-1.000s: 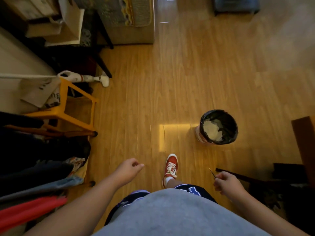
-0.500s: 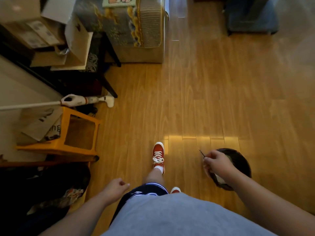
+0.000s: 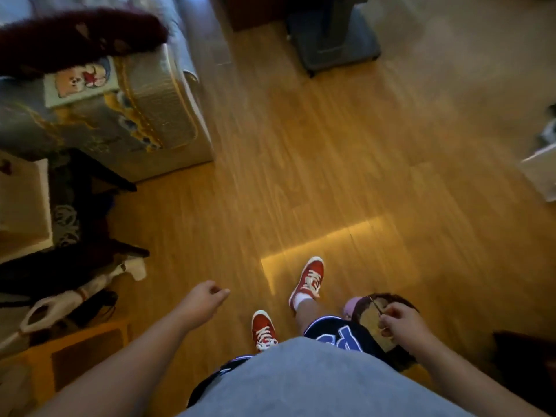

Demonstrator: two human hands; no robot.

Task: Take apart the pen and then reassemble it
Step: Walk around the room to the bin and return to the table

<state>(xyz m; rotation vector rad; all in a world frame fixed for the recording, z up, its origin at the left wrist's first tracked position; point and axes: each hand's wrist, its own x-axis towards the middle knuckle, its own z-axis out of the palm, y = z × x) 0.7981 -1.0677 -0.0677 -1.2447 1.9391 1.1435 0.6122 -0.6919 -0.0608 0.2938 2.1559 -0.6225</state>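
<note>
The right hand [image 3: 397,322] is curled shut around a thin, dark stick [image 3: 376,305]. The stick pokes up and away from the pinched fingertips [image 3: 386,313]. It looks like a thin inside piece of the pen, maybe the ink tube, but it is too small and blurry to be sure. No other pen piece shows anywhere, so I cannot tell where the rest of the pen is.

The hand hangs low beside the person's body, right over a round dark trash bin [image 3: 388,296] on the floor. The bin has a bag in it. I think the fingers pinch the stick tight so this tiny piece does not drop while the person walks. Held above the bin like that, it could fall in.

The left hand [image 3: 204,299] is on the other side of the body, well apart from the right hand. Its fingers are loosely curled in, and I see nothing inside it.

Between the two hands are two red shoes [image 3: 308,279] stepping on the wooden floor [image 3: 331,161]. Far past the left hand sits a bed with a cartoon blanket [image 3: 120,115].

The pen seems to be apart now. Putting it together is not yet done.
</note>
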